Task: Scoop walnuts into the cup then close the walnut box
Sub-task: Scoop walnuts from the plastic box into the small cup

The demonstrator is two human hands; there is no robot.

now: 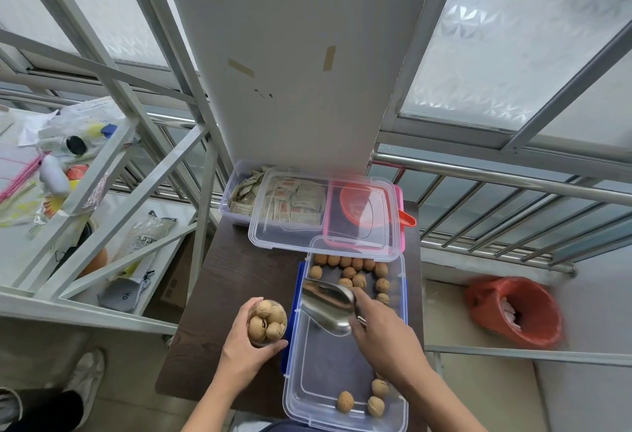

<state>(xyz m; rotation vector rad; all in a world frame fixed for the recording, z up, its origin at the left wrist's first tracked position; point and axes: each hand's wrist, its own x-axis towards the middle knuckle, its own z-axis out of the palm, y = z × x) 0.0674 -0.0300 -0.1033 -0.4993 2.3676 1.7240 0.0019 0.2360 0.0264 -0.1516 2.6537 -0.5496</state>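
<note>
Walnuts (352, 272) lay in two groups in the walnut box (345, 407), at the table's (219, 294) near right corner: most at its far end, a few at its near edge. Left hand (244, 353) was wrapped around the cup (266, 322), apparently full. Right hand (386, 336) was closed on the handle of the metal scoop (328, 305), which appeared empty above the box. Judgement: scooping looked sufficient; the scoop should be set aside and the clear lid (325, 212), resting across the far containers, seated squarely before latching

Frosted windows (496, 38) flank a white pillar (297, 55), perhaps concrete.
</note>
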